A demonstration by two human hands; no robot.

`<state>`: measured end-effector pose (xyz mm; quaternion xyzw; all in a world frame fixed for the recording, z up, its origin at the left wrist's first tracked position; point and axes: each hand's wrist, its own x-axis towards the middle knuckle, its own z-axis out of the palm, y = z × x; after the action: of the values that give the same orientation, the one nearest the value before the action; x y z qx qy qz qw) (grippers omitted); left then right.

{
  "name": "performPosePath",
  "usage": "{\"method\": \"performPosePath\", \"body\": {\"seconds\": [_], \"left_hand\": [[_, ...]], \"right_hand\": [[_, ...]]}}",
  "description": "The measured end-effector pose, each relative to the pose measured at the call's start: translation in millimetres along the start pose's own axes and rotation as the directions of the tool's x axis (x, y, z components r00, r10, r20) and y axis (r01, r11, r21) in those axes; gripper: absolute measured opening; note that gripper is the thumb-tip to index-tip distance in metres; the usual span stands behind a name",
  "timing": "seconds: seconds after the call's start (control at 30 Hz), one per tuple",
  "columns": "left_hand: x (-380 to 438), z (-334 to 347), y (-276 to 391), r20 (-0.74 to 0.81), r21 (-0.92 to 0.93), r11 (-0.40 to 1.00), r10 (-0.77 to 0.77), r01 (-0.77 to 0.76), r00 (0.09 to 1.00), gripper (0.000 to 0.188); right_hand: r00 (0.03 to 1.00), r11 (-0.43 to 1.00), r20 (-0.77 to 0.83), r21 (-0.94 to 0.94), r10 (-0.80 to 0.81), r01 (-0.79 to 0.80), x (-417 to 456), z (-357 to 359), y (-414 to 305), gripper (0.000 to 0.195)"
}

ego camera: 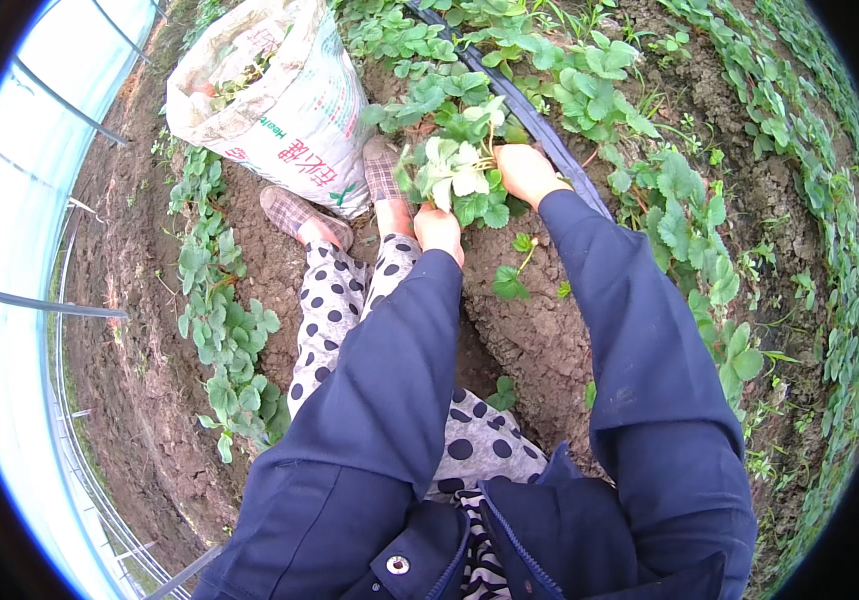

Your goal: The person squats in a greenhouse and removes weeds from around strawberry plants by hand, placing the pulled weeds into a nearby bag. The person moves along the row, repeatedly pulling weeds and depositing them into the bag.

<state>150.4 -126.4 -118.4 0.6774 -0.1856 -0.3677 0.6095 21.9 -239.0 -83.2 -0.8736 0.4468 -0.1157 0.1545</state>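
Both my hands are at a leafy strawberry plant on the soil ridge, in the upper middle of the view. My left hand (pixel 439 229) is closed at the lower edge of the strawberry leaves (pixel 450 171), some of which show pale undersides. To the right of them, my right hand (pixel 525 174) is curled around thin stems of the same plant. The fingertips of both hands are partly hidden by leaves and by the hands themselves. A white woven sack (pixel 302 127) with printed writing stands open beyond my feet, with plucked leaves and stems inside.
A dark flat hose or plastic strip (pixel 523 112) runs along the ridge beside my right hand. Rows of strawberry plants (pixel 227 330) grow on both sides. My feet in plaid shoes (pixel 306 217) stand in the furrow against the sack. Greenhouse film (pixel 6 225) with metal hoops curves along the left.
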Motion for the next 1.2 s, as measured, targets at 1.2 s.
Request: {"method": "performPosePath", "body": {"seconds": [1.2], "left_hand": [[11.9, -9.9, 38.9, 0.038, -0.368, 0.918, -0.146, 0.15, 0.989, 0.016]], "right_hand": [[0.785, 0.077, 0.013, 0.994, 0.619, -0.078, -56.1, -20.8, 19.9, 0.021]]}}
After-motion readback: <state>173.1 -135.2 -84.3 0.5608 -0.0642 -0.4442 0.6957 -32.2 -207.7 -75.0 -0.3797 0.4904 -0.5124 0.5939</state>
